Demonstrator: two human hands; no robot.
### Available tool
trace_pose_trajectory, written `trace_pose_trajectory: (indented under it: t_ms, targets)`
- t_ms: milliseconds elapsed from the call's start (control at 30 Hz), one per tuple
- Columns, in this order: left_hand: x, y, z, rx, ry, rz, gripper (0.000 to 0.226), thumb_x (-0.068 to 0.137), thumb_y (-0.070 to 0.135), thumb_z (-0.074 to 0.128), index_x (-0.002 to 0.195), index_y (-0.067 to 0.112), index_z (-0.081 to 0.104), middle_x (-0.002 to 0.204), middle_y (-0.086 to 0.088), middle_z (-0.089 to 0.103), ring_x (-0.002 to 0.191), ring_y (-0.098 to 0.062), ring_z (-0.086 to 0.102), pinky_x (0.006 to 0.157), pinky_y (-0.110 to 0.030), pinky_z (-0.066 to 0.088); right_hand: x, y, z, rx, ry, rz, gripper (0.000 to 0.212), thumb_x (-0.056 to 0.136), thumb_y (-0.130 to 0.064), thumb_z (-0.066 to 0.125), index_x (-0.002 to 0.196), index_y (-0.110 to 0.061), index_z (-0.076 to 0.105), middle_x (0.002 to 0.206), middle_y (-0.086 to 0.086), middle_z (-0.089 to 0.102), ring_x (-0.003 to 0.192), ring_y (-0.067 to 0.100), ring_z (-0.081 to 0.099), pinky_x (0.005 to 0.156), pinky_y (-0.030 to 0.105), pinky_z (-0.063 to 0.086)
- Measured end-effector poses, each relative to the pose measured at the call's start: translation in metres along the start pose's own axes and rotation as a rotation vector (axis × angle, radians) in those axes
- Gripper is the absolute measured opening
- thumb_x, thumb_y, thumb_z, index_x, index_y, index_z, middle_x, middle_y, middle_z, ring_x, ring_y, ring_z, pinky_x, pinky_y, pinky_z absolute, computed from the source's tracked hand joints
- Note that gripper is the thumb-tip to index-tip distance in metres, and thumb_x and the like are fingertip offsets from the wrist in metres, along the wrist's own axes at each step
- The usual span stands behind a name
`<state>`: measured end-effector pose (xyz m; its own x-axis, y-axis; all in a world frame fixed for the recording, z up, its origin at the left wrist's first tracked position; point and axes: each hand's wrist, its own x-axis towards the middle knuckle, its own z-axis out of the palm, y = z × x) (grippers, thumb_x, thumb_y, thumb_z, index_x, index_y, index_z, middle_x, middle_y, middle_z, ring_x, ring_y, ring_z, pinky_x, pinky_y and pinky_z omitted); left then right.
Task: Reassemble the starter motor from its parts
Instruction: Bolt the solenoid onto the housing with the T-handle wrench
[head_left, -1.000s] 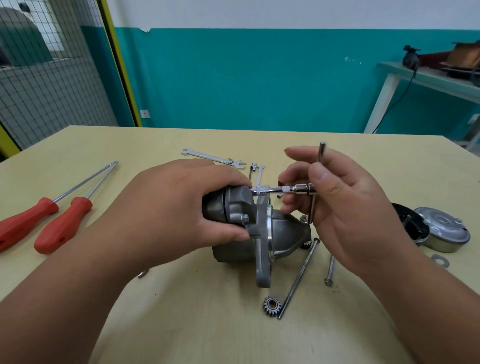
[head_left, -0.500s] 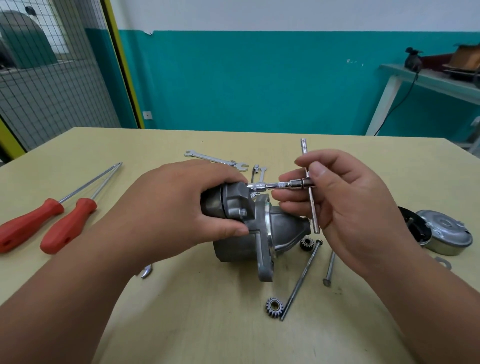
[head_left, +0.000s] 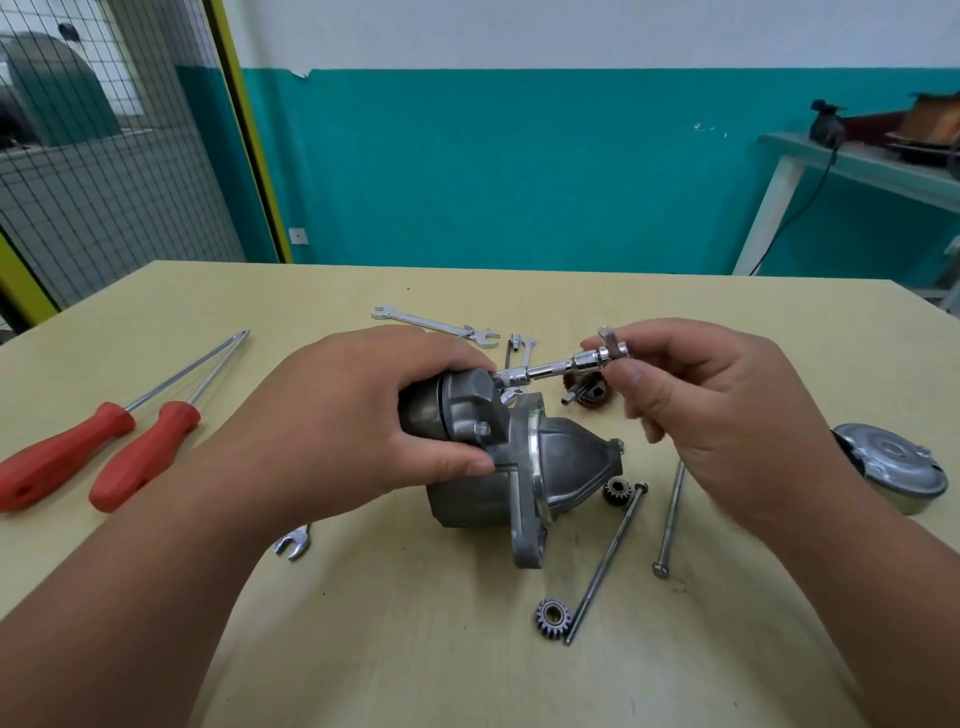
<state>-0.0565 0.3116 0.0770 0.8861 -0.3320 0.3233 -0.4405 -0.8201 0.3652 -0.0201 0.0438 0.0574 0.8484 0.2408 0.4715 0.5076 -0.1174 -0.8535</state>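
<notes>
Grey cast metal filled the middle of my view: the starter motor (head_left: 524, 467) lay on its side on the pale yellow table (head_left: 415, 665), with its cone-shaped nose pointing to the right. The left hand (head_left: 363, 415) gripped the upper cylinder of the motor, fingers curled over the top and the thumb pressed under it, near a small bolt head. A chrome T-handle socket wrench (head_left: 550, 370) ran from the top of the housing, just beside the left fingertips, up and to the right into the right hand (head_left: 717, 405). That hand pinched the cross-bar end between thumb and forefinger. Its other fingers were bent and partly blurred, so I could not tell whether they touched the bar. Far to the left, two red-handled screwdrivers (head_left: 104, 457) lay side by side, well apart from the motor. An open-end spanner (head_left: 436, 325) lay behind the motor, and the head of a smaller spanner (head_left: 293, 543) showed just beside the left forearm. In front of the nose lay two long bolts (head_left: 608, 561), with one small gear (head_left: 553, 618) beside the near end of the left bolt and another gear (head_left: 617, 491) beside its far end. A round metal end cap (head_left: 893, 467) sat at the right, partly hidden by the right wrist.
</notes>
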Motion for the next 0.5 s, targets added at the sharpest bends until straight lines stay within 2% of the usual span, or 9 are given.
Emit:
trace_pose_trajectory:
  t_ms: [67,133,200,300,367,500]
  targets:
    - [0.000,0.000,0.000,0.006,-0.004,0.004,0.073,0.061,0.083,0.058,0.131,0.061,0.048,0.125,0.038,0.058,0.111,0.002,0.058,0.090,-0.036,0.056,0.001,-0.001,-0.003,-0.162,-0.001,-0.042,0.012,0.088,-0.042,0.074,0.095,-0.033,0.077,0.077,-0.015,0.066,0.066,0.006,0.059,0.063,0.011,0.042]
    - [0.000,0.001,0.000,0.017,-0.003,0.005,0.074,0.061,0.083,0.057,0.132,0.061,0.047,0.123,0.037,0.058,0.109,0.002,0.057,0.090,-0.037,0.056,0.001,0.000,-0.003,-0.223,0.004,-0.044,0.009,0.091,-0.039,0.067,0.091,-0.035,0.075,0.078,-0.016,0.062,0.069,0.008,0.057,0.065,0.015,0.042]
    - [0.000,0.001,0.000,0.026,-0.003,0.004,0.075,0.062,0.083,0.056,0.132,0.060,0.048,0.120,0.035,0.061,0.108,0.001,0.057,0.090,-0.037,0.055,0.000,0.000,0.001,-0.185,0.005,-0.042,0.012,0.095,-0.032,0.064,0.099,-0.037,0.075,0.077,-0.012,0.066,0.066,0.009,0.060,0.062,0.020,0.049]
    - [0.000,0.001,0.001,0.024,-0.002,-0.002,0.074,0.062,0.083,0.056,0.132,0.057,0.053,0.113,0.034,0.065,0.108,0.002,0.057,0.091,-0.038,0.055,-0.003,-0.002,0.007,0.015,0.024,-0.033,0.030,0.092,-0.023,0.067,0.114,-0.044,0.065,0.073,0.005,0.069,0.057,0.016,0.062,0.051,0.026,0.051]
    - [0.000,0.001,0.000,0.026,-0.007,-0.002,0.076,0.062,0.084,0.056,0.133,0.058,0.050,0.113,0.035,0.066,0.108,0.002,0.057,0.091,-0.038,0.056,-0.004,-0.004,0.010,0.083,0.044,-0.034,0.032,0.090,-0.023,0.067,0.108,-0.048,0.059,0.070,0.010,0.068,0.053,0.021,0.060,0.049,0.027,0.050]
    - [-0.001,0.001,-0.001,0.035,-0.012,-0.004,0.076,0.062,0.084,0.055,0.133,0.059,0.050,0.113,0.036,0.064,0.108,0.002,0.056,0.091,-0.036,0.056,-0.004,-0.004,0.011,0.054,0.023,-0.058,0.021,0.095,-0.022,0.061,0.095,-0.041,0.069,0.072,0.011,0.070,0.053,0.024,0.064,0.049,0.031,0.053]
